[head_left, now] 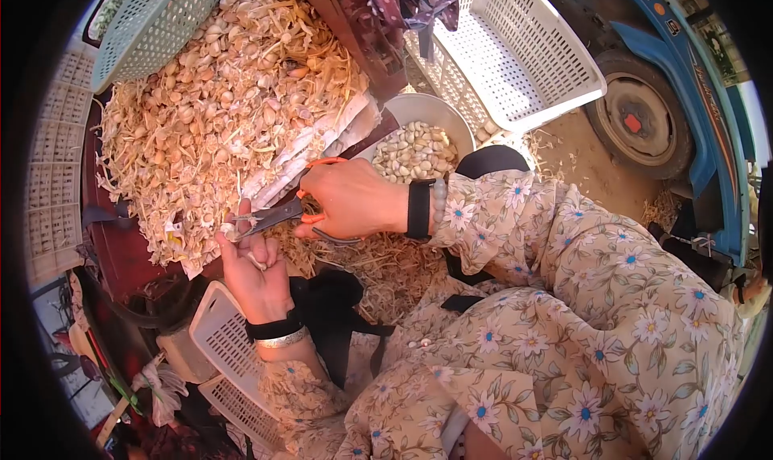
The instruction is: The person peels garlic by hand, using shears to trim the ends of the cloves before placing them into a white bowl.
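Floral shirt: nearest the camera, its patterned cloth (555, 339) fills the foreground on the near right side of the garlic heap (225, 97).
Left hand: palm up at the near edge of the heap, the hand (258, 279) pinches a small garlic piece (231, 232) between thumb and finger; a second pale piece (257, 260) rests against its curled fingers.
Right hand: just off the heap's near right edge, the hand (350, 198) is closed around the orange handles of the scissors (282, 213).
Blades to garlic: the scissors' long axis runs from the right hand towards the left fingertips, sloping slightly towards the wearer, so their points end at the pinched piece. Whether metal touches it, or how far the blades are parted, I cannot tell.
Nearer hand: the left, since it holds the piece; the right reaches it only through the length of the scissors.
Metal bowl: right of the heap and beyond the right wrist, the bowl (453, 113) holds many pale cloves (415, 151).
White crate: farther right of the heap, past the bowl, its perforated wall (555, 115) slants upward.
Green basket: tilted over the heap's far left side, the basket (153, 33) shows its lattice.
Loose peelings: dry scraps (386, 287) lie on the wearer's side of the heap, below the right hand.
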Tool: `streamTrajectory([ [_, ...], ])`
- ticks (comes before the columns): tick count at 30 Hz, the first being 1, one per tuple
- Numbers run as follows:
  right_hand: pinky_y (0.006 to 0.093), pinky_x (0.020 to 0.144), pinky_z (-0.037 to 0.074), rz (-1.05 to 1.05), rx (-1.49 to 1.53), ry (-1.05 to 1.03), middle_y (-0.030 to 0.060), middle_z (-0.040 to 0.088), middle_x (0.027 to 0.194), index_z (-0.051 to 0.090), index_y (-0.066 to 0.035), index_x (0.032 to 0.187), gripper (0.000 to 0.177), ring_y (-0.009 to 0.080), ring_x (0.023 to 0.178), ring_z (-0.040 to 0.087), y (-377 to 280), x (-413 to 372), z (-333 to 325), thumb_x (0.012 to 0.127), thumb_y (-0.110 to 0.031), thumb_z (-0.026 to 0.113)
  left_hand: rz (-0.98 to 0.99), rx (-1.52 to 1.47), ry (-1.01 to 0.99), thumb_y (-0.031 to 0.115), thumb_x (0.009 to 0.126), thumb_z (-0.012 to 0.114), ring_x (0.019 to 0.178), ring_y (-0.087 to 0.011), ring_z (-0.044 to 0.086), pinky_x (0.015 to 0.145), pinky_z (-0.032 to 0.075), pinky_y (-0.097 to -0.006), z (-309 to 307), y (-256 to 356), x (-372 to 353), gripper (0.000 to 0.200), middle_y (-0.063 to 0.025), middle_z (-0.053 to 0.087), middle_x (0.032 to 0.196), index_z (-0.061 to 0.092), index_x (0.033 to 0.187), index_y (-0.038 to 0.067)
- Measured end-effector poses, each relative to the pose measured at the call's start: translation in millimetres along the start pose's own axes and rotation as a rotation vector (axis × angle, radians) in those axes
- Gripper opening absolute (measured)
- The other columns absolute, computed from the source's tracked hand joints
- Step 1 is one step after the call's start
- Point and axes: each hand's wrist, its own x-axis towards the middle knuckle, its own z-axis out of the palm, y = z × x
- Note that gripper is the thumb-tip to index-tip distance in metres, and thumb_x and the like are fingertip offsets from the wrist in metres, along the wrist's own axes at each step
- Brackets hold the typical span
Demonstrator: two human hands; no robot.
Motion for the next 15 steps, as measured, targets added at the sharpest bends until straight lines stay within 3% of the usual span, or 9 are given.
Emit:
streamTrajectory([
  [3, 0.0407, 0.065, 0.047, 0.047, 0.013, -0.033, 0.0156, 0.060, 0.080, 0.060, -0.001, 0.087, 0.048, 0.0332, 0.078, 0.060, -2.5, -0.7, 4.8, 0.070, -0.046, 0.066, 0.075, 0.043, 0.066, 0.031, 0.095, 0.036, 0.048, -0.0057, 0.033, 0.042, 0.028, -0.0188, 23.1, -4.5, -14.0, 0.033, -0.0140, 0.053, 0.116, 0.045, 0.111, 0.003],
  [6, 0.0410, 0.066, 0.047, 0.066, 0.040, -0.065, 0.0163, 0.061, 0.081, 0.059, 0.000, 0.089, 0.051, 0.0337, 0.079, 0.060, -1.8, 1.5, 10.4, 0.073, -0.048, 0.063, 0.096, -0.033, 0.117, 0.027, 0.095, 0.038, 0.048, -0.0062, 0.031, 0.042, 0.028, -0.0188, 22.0, -8.1, -13.7, 0.033, -0.0098, 0.055, 0.094, 0.046, 0.106, -0.003],
  [12, 0.0407, 0.067, 0.046, 0.101, 0.065, -0.150, 0.0166, 0.061, 0.082, 0.059, 0.001, 0.089, 0.053, 0.0335, 0.079, 0.060, -1.9, 3.1, 4.0, 0.074, -0.051, 0.061, 0.077, -0.021, 0.037, 0.020, 0.092, 0.048, 0.052, -0.0044, 0.031, 0.046, 0.028, -0.0179, -0.8, -9.0, -11.6, 0.022, -0.0070, 0.055, 0.088, 0.050, 0.103, 0.001],
  [13, 0.0405, 0.067, 0.046, 0.097, 0.071, -0.153, 0.0165, 0.061, 0.082, 0.059, 0.000, 0.089, 0.053, 0.0335, 0.079, 0.060, -2.2, 3.1, 2.7, 0.074, -0.051, 0.061, 0.092, 0.031, 0.091, 0.020, 0.092, 0.047, 0.052, -0.0048, 0.031, 0.047, 0.028, -0.0186, 11.7, -7.8, -16.6, 0.018, -0.0031, 0.050, 0.076, 0.050, 0.094, 0.002],
  [15, 0.0403, 0.067, 0.046, 0.070, 0.061, -0.137, 0.0161, 0.060, 0.082, 0.059, 0.000, 0.088, 0.053, 0.0335, 0.079, 0.060, -2.1, 1.3, 1.8, 0.074, -0.051, 0.061, 0.196, 0.039, 0.078, 0.019, 0.093, 0.047, 0.052, -0.0052, 0.033, 0.048, 0.029, -0.0191, 6.5, -4.8, -13.9, 0.016, -0.0012, 0.045, 0.071, 0.048, 0.089, 0.004],
])
